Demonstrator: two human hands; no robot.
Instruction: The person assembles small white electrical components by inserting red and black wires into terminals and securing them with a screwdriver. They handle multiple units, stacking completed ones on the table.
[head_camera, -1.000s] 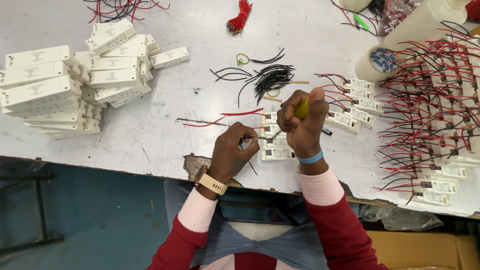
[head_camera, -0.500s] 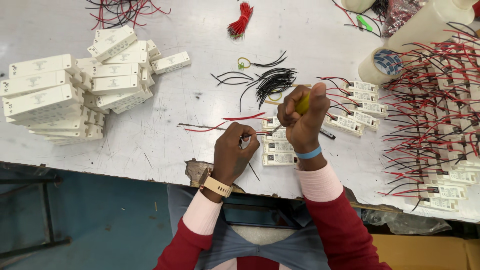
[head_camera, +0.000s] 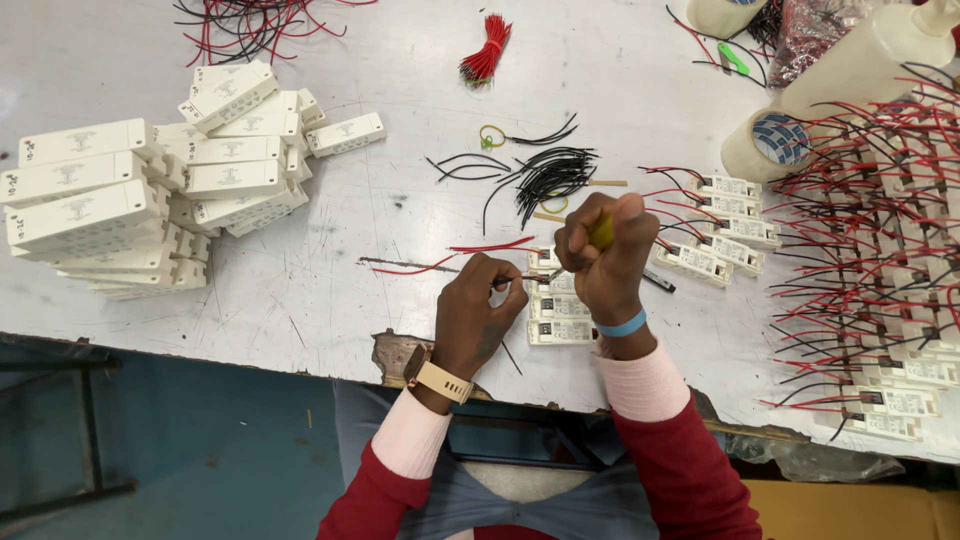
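Far to my left a pile of white plastic cases (head_camera: 150, 185) sits stacked on the scratched grey table (head_camera: 330, 280), with a tangle of red and black wires (head_camera: 250, 22) above it at the far edge. Nearer in, a loose red wire (head_camera: 440, 258) lies flat just left of my hands. My left hand (head_camera: 478, 312) pinches the end of a thin wire between thumb and fingertips, holding it over the small white modules (head_camera: 560, 310) lined up in front of me. My right hand (head_camera: 604, 258) is clenched in a fist around a yellow-handled screwdriver (head_camera: 601, 232), its tip angled down toward the top module, right by my left fingertips. Behind my hands lies a bunch of short black wires (head_camera: 550, 175), and further back a tied bundle of red wires (head_camera: 486, 48). To the right, more modules with red and black leads (head_camera: 880, 300) fill the table, beside a roll of tape (head_camera: 765, 145).
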